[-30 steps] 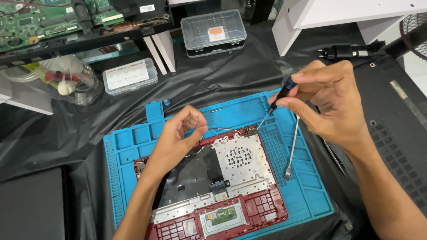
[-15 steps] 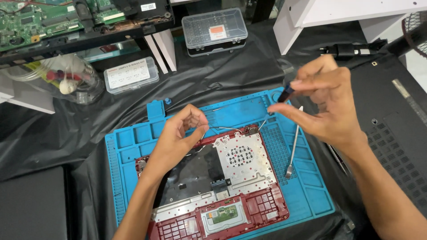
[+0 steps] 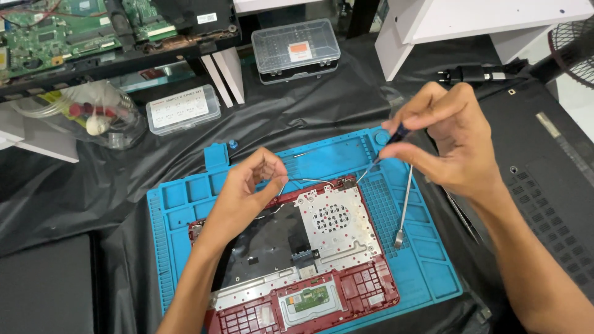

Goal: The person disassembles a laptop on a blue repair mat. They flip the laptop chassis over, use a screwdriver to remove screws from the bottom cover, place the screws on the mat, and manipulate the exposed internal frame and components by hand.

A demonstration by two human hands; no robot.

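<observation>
An opened red laptop base (image 3: 365, 294) lies on a blue repair mat (image 3: 433, 272), its silver metal plate (image 3: 337, 226) facing up. My left hand (image 3: 247, 192) rests over the base's upper left part and pinches a thin wire (image 3: 306, 180) running along the top edge. My right hand (image 3: 448, 139) grips a small dark-handled screwdriver (image 3: 385, 148), whose tip points down at the base's upper right corner. A slim metal pry tool (image 3: 404, 207) lies on the mat beside the base, under my right hand.
A clear screw box with an orange label (image 3: 297, 49) and a smaller parts box (image 3: 184, 109) sit at the back. A green circuit board (image 3: 55, 31) is top left, a plastic bag (image 3: 93, 117) below it. A black laptop cover (image 3: 544, 173) lies right.
My right hand has kept the screwdriver near the base's upper right corner, shifting slightly. My left hand stays on the wire at the top edge.
</observation>
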